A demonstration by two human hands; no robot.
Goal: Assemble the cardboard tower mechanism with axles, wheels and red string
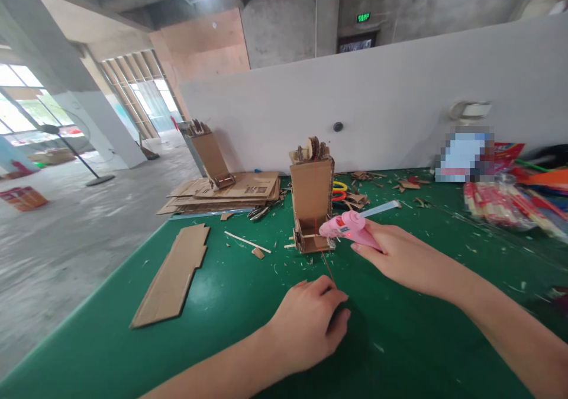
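Note:
A cardboard model (pixel 312 192) stands upright in the middle of the green table, with small cardboard wheels at its top and a thin stick across its base. My right hand (pixel 390 254) is closed around a pink glue gun (pixel 350 226), whose nozzle points left at the model's lower front. From the back of the gun sticks a clear glue stick (pixel 379 209). A taut red string (pixel 327 264) runs down from the model to my left hand (pixel 308 322). That hand is closed on the string, its fingers curled low over the table; the pinch itself is partly hidden.
A cut cardboard piece (pixel 173 277) and a thin wooden stick (pixel 247 242) lie to the left. Behind them are stacked cardboard sheets (pixel 261 189), a second cardboard model (pixel 212 156) and pliers (pixel 261 211). Tape rolls (pixel 339 190), scraps and bagged supplies (pixel 497 203) lie towards the right.

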